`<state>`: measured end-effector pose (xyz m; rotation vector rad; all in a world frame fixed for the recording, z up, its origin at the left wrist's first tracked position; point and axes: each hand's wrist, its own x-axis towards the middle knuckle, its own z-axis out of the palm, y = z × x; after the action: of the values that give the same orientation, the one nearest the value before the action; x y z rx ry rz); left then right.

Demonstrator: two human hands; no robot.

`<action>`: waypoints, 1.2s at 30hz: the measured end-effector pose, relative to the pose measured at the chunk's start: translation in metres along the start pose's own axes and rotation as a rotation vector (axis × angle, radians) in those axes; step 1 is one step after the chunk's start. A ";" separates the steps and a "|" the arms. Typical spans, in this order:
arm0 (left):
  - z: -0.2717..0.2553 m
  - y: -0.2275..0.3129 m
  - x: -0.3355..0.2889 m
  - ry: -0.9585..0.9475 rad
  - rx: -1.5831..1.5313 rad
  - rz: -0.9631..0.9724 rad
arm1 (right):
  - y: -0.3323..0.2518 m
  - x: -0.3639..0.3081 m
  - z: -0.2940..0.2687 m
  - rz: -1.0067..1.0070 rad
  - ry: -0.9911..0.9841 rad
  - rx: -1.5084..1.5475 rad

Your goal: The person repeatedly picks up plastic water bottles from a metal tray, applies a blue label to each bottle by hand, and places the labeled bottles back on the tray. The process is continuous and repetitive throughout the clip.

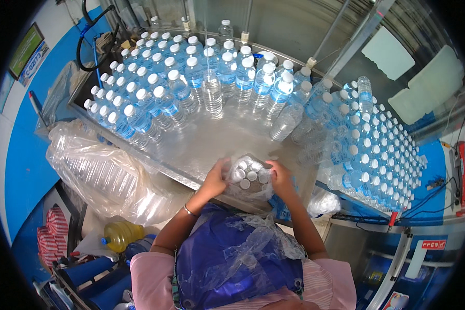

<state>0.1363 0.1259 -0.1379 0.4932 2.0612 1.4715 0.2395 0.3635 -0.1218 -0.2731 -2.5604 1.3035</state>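
Note:
A clear plastic bag [242,192] with several white bottle caps [245,183] in its mouth sits at the near edge of the metal worktop [212,137]. My left hand [217,178] grips the bag's left side, fingers bent round its rim. On the other side my right hand [280,179] pinches the film at the rim. Beyond both hands, rows of clear water bottles [173,95] with white caps and blue labels stand upright. One bottle [212,98] stands a little forward of the rows. Another clear bottle [287,123] is nearer the right hand.
Many capped bottles [382,144] are packed together at the right. A large clear plastic sack [106,170] bulges against the worktop's left edge. Below it lies a yellow jug [123,235]. A metal post [356,39] slants across the upper right.

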 end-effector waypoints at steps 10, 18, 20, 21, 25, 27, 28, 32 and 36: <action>-0.031 0.014 -0.016 0.039 0.296 0.129 | -0.041 -0.002 -0.020 -0.051 -0.020 -0.310; -0.124 0.000 -0.044 0.314 0.266 0.143 | -0.093 0.019 0.031 -0.182 -0.157 -0.208; -0.158 -0.016 -0.056 0.420 0.272 0.154 | -0.105 0.026 0.051 -0.218 -0.206 -0.193; -0.174 -0.026 -0.063 0.521 0.283 0.169 | -0.113 0.030 0.063 -0.226 -0.238 -0.181; -0.246 -0.082 -0.091 0.857 0.296 0.023 | -0.151 0.044 0.108 -0.265 -0.429 -0.163; -0.285 -0.121 -0.106 0.971 0.272 -0.089 | -0.172 0.051 0.134 -0.339 -0.520 -0.179; -0.303 -0.143 -0.113 1.020 0.281 -0.192 | -0.181 0.054 0.147 -0.375 -0.561 -0.194; -0.360 -0.229 -0.139 0.973 0.399 -0.424 | -0.215 0.066 0.195 -0.452 -0.701 -0.211; -0.390 -0.286 -0.126 0.995 0.380 -0.450 | -0.240 0.072 0.232 -0.482 -0.764 -0.223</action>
<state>-0.0043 -0.3313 -0.2835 -0.7035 2.9461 1.1273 0.0872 0.0674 -0.0480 0.9244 -3.0685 1.0560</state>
